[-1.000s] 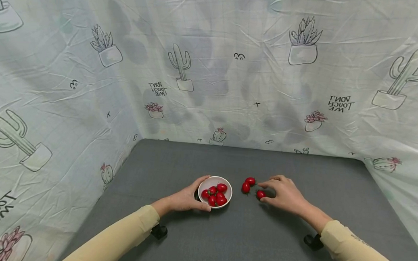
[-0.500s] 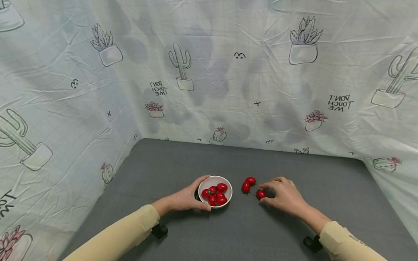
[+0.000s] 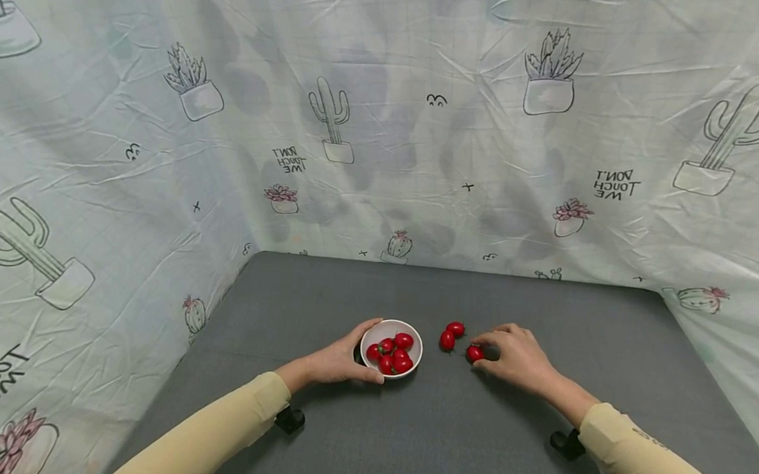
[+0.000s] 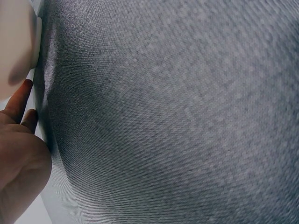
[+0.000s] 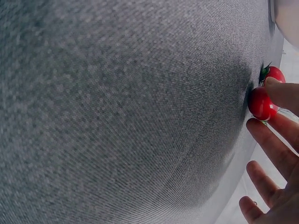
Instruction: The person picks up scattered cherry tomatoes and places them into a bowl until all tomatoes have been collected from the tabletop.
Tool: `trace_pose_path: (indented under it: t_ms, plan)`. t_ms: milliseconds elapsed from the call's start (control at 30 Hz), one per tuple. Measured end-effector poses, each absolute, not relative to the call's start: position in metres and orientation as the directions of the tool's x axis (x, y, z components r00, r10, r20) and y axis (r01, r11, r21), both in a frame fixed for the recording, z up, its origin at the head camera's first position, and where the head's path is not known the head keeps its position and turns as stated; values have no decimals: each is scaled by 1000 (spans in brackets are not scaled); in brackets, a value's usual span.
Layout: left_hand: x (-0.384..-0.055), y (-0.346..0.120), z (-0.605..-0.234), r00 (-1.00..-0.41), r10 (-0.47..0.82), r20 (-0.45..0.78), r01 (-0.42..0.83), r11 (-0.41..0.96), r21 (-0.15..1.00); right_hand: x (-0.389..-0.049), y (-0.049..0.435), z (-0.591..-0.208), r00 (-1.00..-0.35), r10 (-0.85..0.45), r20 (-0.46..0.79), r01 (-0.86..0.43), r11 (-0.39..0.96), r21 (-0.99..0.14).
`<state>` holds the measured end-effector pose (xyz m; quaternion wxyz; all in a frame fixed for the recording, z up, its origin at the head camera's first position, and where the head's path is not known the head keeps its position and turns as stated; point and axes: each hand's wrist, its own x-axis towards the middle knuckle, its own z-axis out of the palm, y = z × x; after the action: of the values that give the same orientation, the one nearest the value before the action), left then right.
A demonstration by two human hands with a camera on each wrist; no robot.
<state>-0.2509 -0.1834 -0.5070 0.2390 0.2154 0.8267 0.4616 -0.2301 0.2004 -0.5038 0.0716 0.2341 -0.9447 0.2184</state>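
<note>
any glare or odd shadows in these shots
Head view: a soft shadow on the grey table, just below the right hand; left wrist view: a dark shadow patch on the bowl, near the left hand; right wrist view: small bright glints on the tomatoes.

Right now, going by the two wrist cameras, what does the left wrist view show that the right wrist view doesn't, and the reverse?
Only the left wrist view: the left hand, its fingertips close to the lower side of the pale bowl.

Only the right wrist view: the right hand with thumb and fingers around a red tomato, and another tomato just behind.

Both: the grey table surface and part of the bowl's outside, cut off at an upper corner. Neither shows inside the bowl.
</note>
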Motion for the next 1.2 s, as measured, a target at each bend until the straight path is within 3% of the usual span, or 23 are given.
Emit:
trace_pose_path:
  t_ms: [1200]
  plan:
    - [-250,-183,-504,-790,585,-186,153,481,864,-234,202,-490,-875,-397,278,-483,759,-437]
